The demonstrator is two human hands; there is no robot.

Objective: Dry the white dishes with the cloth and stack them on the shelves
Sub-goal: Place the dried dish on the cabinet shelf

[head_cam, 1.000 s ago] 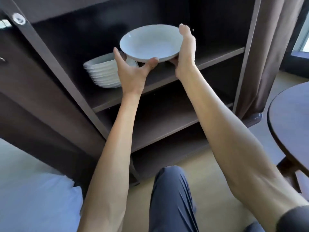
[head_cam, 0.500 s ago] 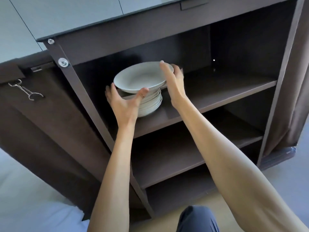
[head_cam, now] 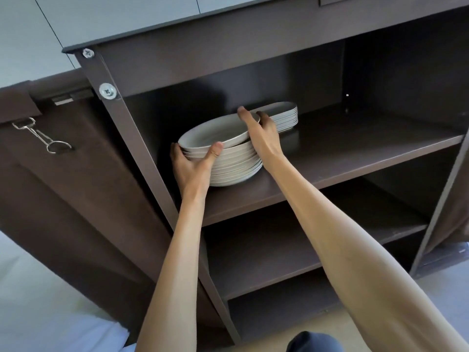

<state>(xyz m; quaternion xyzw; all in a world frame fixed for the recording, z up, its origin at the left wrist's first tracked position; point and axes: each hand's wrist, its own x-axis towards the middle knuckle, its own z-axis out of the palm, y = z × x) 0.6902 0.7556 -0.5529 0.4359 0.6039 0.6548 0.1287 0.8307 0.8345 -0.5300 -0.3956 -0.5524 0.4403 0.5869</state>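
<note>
A white bowl (head_cam: 215,134) rests on top of a stack of several white bowls (head_cam: 237,166) at the left of the top shelf (head_cam: 355,153). My left hand (head_cam: 193,166) grips the bowl's near left rim, thumb on top. On the bowl's right rim my right hand (head_cam: 261,137) holds on, fingers over the edge. Behind my right hand stands a second stack of white oval plates (head_cam: 284,116), partly hidden. No cloth is in view.
The dark brown cabinet has two lower shelves (head_cam: 291,250) with nothing on them. Its left post (head_cam: 132,138) stands close to my left hand. A metal clip (head_cam: 43,137) hangs on the left side panel. My knee (head_cam: 314,342) shows at the bottom edge.
Both hands have lowered the bowl onto the stack of bowls; one second ago it was held up in front of the shelf. The view has shifted upward.
</note>
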